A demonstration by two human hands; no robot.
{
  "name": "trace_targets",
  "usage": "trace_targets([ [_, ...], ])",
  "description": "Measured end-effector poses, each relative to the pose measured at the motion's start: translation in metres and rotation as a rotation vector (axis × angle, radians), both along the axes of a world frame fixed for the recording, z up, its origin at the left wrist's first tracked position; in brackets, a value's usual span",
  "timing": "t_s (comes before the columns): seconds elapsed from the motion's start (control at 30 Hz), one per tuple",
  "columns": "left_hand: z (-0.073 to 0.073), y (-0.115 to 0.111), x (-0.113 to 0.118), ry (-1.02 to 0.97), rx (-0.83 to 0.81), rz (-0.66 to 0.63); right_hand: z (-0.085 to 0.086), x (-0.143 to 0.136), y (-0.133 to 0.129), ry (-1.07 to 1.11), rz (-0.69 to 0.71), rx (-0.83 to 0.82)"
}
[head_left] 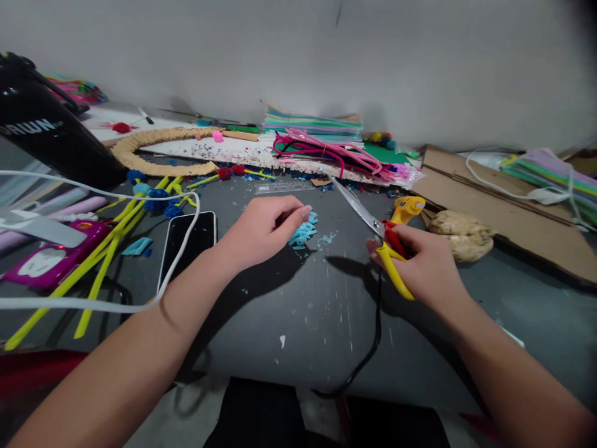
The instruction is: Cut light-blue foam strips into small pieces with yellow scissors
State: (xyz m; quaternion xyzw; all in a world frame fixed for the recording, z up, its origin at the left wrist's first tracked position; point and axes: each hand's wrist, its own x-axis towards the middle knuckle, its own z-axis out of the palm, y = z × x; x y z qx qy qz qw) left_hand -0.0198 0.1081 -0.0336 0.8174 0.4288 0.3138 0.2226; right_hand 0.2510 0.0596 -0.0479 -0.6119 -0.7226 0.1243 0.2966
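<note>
My right hand [420, 261] is wrapped round the red and yellow handles of a pair of scissors [361, 211], whose long blades point up and to the left. Thumb and forefinger of my left hand [265, 230] are pinched together; a small pale bit shows at their tips, too small to name. Just beyond those fingertips lies a pile of light blue cut pieces [304, 231] on the grey table [289, 311]. Finer blue crumbs are scattered to the right of the pile.
A phone [186, 239], a white cable [196, 224], yellow stems [112, 249] and a black bottle [56, 124] are at the left. Pink cords [326, 149] lie at the back. Behind my right hand are a yellow glue gun [407, 208], a beige lump [461, 235] and cardboard [513, 211].
</note>
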Motion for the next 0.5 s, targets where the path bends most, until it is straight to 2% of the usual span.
trace_targets([
  [0.17,-0.012,0.008,0.006,0.172,0.032,-0.126,0.0,0.001,0.001,0.035,-0.014,0.014],
  [0.23,-0.011,0.012,-0.002,0.194,0.04,-0.083,-0.004,0.003,0.002,0.025,-0.004,0.011],
  [0.4,-0.001,0.024,-0.038,0.233,0.077,0.125,-0.01,0.006,0.004,0.002,0.023,0.007],
  [0.5,0.004,0.022,-0.044,0.247,0.07,0.125,-0.011,0.006,0.004,-0.003,0.033,0.01],
])
